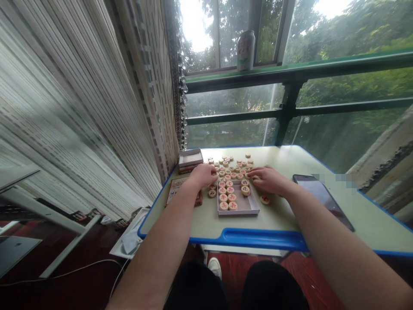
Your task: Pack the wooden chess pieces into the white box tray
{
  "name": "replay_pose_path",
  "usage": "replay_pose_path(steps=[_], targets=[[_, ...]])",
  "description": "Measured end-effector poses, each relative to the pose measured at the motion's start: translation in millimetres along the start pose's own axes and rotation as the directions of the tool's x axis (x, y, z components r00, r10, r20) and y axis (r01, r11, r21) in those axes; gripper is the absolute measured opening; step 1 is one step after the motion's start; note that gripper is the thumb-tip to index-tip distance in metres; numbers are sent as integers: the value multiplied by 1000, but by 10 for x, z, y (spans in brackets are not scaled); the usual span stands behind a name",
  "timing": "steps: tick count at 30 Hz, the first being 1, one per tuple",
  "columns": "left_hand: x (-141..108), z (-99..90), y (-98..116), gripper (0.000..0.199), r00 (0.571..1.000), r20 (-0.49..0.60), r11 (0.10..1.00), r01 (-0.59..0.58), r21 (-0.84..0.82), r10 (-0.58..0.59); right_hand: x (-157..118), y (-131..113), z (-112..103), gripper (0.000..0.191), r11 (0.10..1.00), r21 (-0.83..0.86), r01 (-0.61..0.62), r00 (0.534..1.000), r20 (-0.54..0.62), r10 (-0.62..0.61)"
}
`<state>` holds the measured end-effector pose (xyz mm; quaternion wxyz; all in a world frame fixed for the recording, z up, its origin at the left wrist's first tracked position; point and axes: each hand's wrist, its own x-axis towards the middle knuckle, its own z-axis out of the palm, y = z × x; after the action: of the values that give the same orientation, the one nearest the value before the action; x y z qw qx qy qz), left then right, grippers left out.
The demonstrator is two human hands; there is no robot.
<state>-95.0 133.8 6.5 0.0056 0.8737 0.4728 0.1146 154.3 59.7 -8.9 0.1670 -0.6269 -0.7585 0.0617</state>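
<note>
An open shallow box [238,212] lies on the table, with two columns of red-marked round chess pieces [223,198] at its left and two dark-marked pieces [245,190] at its upper right. Behind it many more round pieces [233,175] are scattered. My left hand [204,175] is closed at the left edge of these loose pieces; its fingertips meet on something I cannot make out. On the right side, my right hand [266,178] reaches in with fingers spread, fingertips beside the loose pieces. One red-marked piece [265,199] lies just below it.
Left of the pieces are an empty box part [191,157] and a decorated box lid [176,189]. A phone or tablet [322,200] lies at the right. The table [193,227] has a blue edge. A can [245,51] stands on the window rail; a curtain hangs left.
</note>
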Motion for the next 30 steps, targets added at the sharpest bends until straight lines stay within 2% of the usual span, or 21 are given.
replay_pose_path(steps=[5, 10, 14, 20, 26, 30], targets=[[8, 30, 25, 24, 999, 48, 999, 22, 24, -23, 34, -19, 42, 27, 999, -14, -34, 999, -9, 34], [-6, -2, 53, 26, 999, 41, 999, 34, 26, -35, 65, -1, 75, 37, 996, -83, -43, 996, -81, 37], [-13, -33, 67, 23, 1000, 22, 1000, 13, 11, -14, 64, 26, 88, 36, 993, -116, -21, 999, -48, 16], [-14, -44, 83, 22, 1000, -23, 998, -9, -69, 8, 56, 7, 75, 30, 997, -74, -34, 999, -37, 31], [-5, -21, 57, 20, 996, 62, 992, -49, -119, 57, 48, -23, 55, 28, 994, -77, -79, 996, -57, 75], [2, -3, 38, 21, 998, 33, 995, -56, -85, 59, 53, -2, 72, 32, 994, -91, -63, 997, -46, 59]])
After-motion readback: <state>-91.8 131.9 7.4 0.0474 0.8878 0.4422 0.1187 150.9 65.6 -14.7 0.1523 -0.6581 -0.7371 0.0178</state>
